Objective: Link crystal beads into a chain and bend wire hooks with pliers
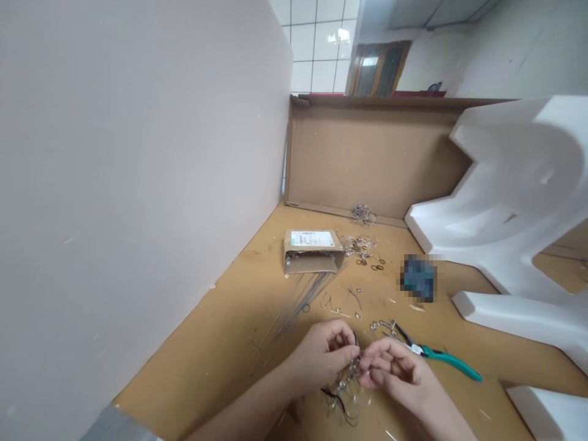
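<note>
The hands meet low over the counter, close together. The left hand has thumb and forefinger pinched on the top of a tangle of fine metal wire and small rings, with dark bits among it. The right hand has its fingertips bunched against the same tangle; whether they grip a strand, I cannot tell.

The tangle sits just below the fingertips. Its loops look interlinked, so a hard pull on one strand could bend it, tighten the knot or drag other pieces along. Thin wire ends stick out and could prick a finger.

Just beside the right hand lie pliers, their tips against a few loose rings; a sideways nudge of the wrist could swing them and scatter those. Beyond the left hand, long wires fan out from near the box, and a forearm or sleeve brushing them could snag and shift the bundle. Farther off, black rings lie near a pile beside the box; being small and loose, they could roll or get mixed in if bumped.
</note>
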